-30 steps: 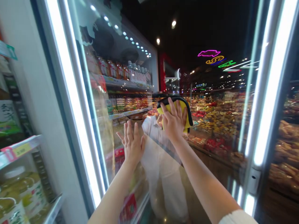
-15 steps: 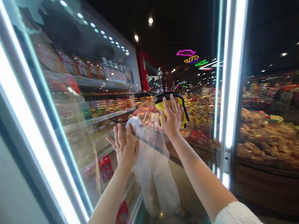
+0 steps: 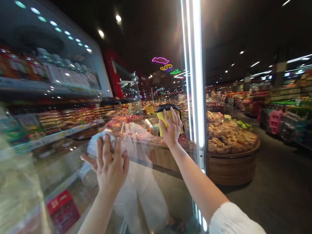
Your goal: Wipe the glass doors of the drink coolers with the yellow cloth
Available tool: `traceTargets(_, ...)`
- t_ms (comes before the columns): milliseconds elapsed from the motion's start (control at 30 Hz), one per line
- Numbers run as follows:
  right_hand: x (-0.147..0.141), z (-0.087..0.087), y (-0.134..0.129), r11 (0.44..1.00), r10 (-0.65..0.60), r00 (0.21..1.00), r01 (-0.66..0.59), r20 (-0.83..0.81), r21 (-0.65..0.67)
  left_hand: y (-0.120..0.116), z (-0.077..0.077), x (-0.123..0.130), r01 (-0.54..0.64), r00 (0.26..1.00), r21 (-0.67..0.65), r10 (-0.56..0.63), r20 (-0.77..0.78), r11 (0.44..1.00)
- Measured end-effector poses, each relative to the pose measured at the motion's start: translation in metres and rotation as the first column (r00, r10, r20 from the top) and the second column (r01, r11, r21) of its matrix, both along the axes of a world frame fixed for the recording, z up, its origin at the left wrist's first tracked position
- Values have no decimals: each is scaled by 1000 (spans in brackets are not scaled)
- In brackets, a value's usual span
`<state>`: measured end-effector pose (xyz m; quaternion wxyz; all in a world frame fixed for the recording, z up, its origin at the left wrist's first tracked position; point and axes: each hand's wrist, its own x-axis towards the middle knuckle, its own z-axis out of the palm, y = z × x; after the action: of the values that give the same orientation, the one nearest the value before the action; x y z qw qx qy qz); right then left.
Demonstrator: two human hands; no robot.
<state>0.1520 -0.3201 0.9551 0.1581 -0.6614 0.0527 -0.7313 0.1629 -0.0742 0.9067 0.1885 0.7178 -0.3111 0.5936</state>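
A large glass pane [image 3: 143,156] stands in front of me, with a pale reflection of clothing in it. My right hand [image 3: 171,127] presses a folded yellow cloth with black edging [image 3: 161,116] against the glass, just left of the lit door frame. The fingers lie over the cloth, which shows above and beside them. Lower and further left, my left hand [image 3: 109,162] has its fingers spread on the glass and holds nothing.
A bright vertical light strip [image 3: 198,78] edges the pane. Shelves of bottles [image 3: 65,70] and a red box [image 3: 62,211] appear at left. Beyond the frame stands a rounded wooden bin [image 3: 231,167] heaped with packaged goods.
The view has swung right, so the frame strip sits further left and more of the shop floor shows. My right hand and the cloth are closer to the strip. My left hand stays spread.
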Motion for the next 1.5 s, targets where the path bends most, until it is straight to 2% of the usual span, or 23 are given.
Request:
traceTargets(67, -1, -23, 9, 1000, 7, 999, -8, -37, -26, -2, -2, 2, -44, 996, -22, 46, 76, 999)
traceTargets(133, -2, -32, 24, 976, 26, 992, -52, -125, -213, -7, -2, 4, -63, 991, -11, 64, 120, 998)
traceTargets(200, -3, -22, 29, 918, 13, 979, -91, -201, -385, -14, 2, 5, -47, 991, 29, 43, 128, 998)
traceTargets(267, -3, -1, 16, 895, -5, 977, -91, -215, -436, -23, 7, 5, -24, 991, 49, 18, 130, 999)
traceTargets(333, -2, 14, -12, 930, -6, 987, -54, -163, -362, -30, 11, 4, -5, 991, 44, -1, 137, 999)
traceTargets(400, 1, 11, -38, 986, -20, 998, 9, -64, -167, -34, 11, 3, 1, 990, 32, -6, 138, 999)
traceTargets(467, 4, -13, -48, 997, -48, 999, 47, 21, 55, -36, 8, 3, -5, 991, 26, 1, 132, 1000)
traceTargets(533, 6, -46, -37, 990, -37, 999, 33, 23, 137, -37, 5, 3, -15, 991, 24, 11, 133, 1000)
traceTargets(567, 6, -60, -26, 994, -22, 1000, 21, 7, 109, -38, 4, 3, -20, 990, 22, 17, 140, 1000)
traceTargets(633, 5, -76, -7, 997, 11, 997, -17, -82, -81, -42, 5, 4, -29, 986, 23, 25, 167, 999)
traceTargets(700, 4, -73, -2, 963, 24, 986, -66, -163, -260, -50, 6, 5, -28, 980, 26, 22, 196, 999)
traceTargets(767, 4, -59, -18, 942, 35, 981, -96, -189, -322, -59, 7, 5, -15, 977, 34, 7, 214, 999)
traceTargets(800, 5, -53, -32, 950, 47, 985, -96, -168, -297, -64, 6, 5, -7, 976, 40, -2, 218, 999)
traceTargets(867, 7, -51, -59, 987, 65, 996, -73, -59, -141, -73, 3, 4, 8, 976, 52, -19, 216, 999)
traceTargets(933, 10, -65, -74, 997, 31, 996, -37, 78, 70, -82, -2, 3, 20, 978, 64, -33, 206, 998)
traceTargets(1000, 13, -86, -73, 987, -18, 993, -1, 113, 162, -90, -6, 3, 31, 981, 79, -45, 187, 996)
traceTargets(1067, 15, -97, -67, 998, -10, 1000, 8, 30, 56, -99, -8, 3, 46, 982, 102, -64, 179, 994)
traceTargets(1100, 15, -95, -65, 1000, 4, 1000, -5, -18, -21, -105, -8, 4, 56, 981, 114, -76, 178, 992)
traceTargets(1200, 11, -64, -81, 987, 18, 996, -31, -84, -158, -123, -3, 4, 84, 980, 131, -106, 168, 988)
traceTargets(1267, 7, -41, -103, 987, -9, 995, -7, -97, -158, -136, 1, 4, 91, 982, 142, -113, 154, 986)
traceTargets(1333, 2, -36, -123, 994, -32, 993, 20, -113, -105, -148, 3, 3, 88, 983, 141, -109, 151, 986)
traceTargets(1400, 1, -53, -132, 999, -31, 994, 30, -106, -14, -156, 2, 2, 83, 982, 125, -103, 158, 989)
traceTargets(1500, 2, -90, -129, 995, -6, 999, 10, -40, 100, -164, -1, 2, 85, 979, 112, -104, 178, 990)
